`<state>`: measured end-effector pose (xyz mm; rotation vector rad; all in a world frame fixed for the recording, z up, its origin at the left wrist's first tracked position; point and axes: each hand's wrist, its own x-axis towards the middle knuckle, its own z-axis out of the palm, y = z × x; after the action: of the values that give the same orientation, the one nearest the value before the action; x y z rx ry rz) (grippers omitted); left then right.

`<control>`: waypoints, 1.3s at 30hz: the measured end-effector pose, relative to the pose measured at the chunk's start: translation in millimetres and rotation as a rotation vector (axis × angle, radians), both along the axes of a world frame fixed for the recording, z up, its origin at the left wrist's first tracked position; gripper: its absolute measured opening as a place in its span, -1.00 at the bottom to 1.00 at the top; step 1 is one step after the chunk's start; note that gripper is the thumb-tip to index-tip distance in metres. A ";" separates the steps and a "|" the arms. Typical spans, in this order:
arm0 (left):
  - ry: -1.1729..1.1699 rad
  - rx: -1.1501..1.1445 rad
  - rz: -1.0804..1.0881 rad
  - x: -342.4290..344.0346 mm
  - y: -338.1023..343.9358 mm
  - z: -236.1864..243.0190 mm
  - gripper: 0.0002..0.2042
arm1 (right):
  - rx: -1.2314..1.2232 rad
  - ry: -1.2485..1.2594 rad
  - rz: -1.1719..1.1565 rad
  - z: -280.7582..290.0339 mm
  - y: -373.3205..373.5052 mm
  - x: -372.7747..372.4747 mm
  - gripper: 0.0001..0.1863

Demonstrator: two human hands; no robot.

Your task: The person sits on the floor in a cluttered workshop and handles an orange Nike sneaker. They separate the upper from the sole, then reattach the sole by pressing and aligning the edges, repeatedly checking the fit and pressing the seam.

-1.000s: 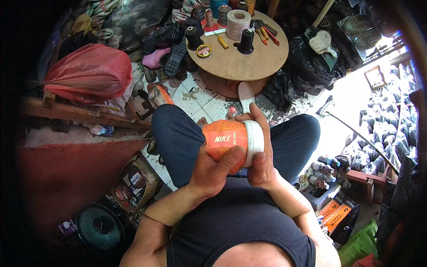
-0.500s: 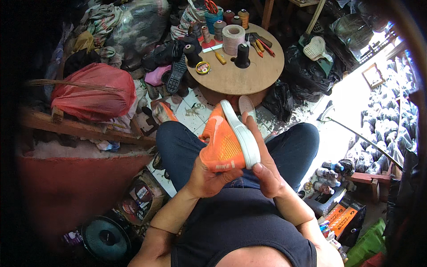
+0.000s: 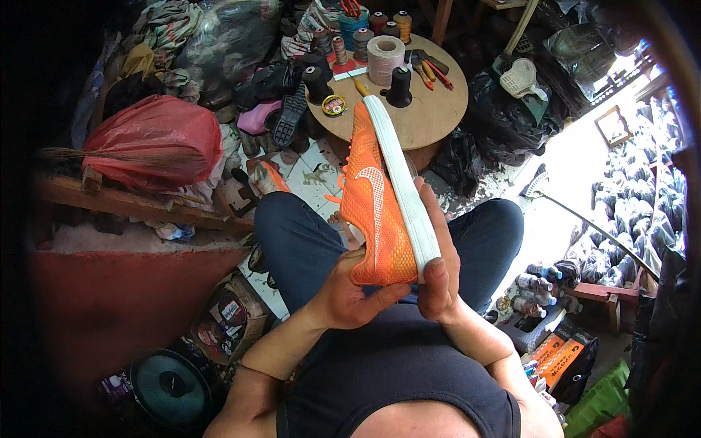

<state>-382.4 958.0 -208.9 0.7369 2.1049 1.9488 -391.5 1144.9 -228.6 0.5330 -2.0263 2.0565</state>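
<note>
An orange mesh sneaker (image 3: 371,212) with a thick white sole is held up over my lap, its side facing up and its toe pointing away from me. My left hand (image 3: 356,296) grips the heel end, thumb laid along the back of the shoe. Against the white sole my right hand (image 3: 439,266) presses with its palm and fingers, the thumb near the heel edge. Orange laces stick out on the shoe's left side. Beyond the toe stands a round wooden table (image 3: 431,120) with a yellow-handled awl (image 3: 361,88) on it.
Thread spools, among them a large pale one (image 3: 385,60) and a black one (image 3: 399,87), stand on the table with pliers (image 3: 423,77). A red plastic bag (image 3: 157,146) lies at left. Another orange shoe (image 3: 269,179) rests on the floor. Plastic bottles (image 3: 537,292) are at right.
The sneaker has turned, so its side and full length now show, and its toe reaches farther out over the table's near edge. Both hands keep hold of it.
</note>
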 end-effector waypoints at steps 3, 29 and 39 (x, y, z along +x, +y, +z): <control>-0.013 -0.020 -0.023 -3.8 -0.8 -6.2 -0.71 | 0.013 -0.030 0.007 -1.9 0.4 0.5 0.03; -0.743 0.603 0.205 -21.7 25.4 35.0 -0.49 | -0.113 -0.172 -0.001 13.6 -8.7 -18.3 -0.27; -0.837 0.684 0.118 -27.7 22.6 39.5 -0.54 | 0.004 0.006 -0.051 7.3 -2.6 -23.2 -0.34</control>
<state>-410.0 980.6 -169.4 -0.1627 1.0138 2.4471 -414.7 1142.3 -221.3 0.4829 -2.0193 2.0200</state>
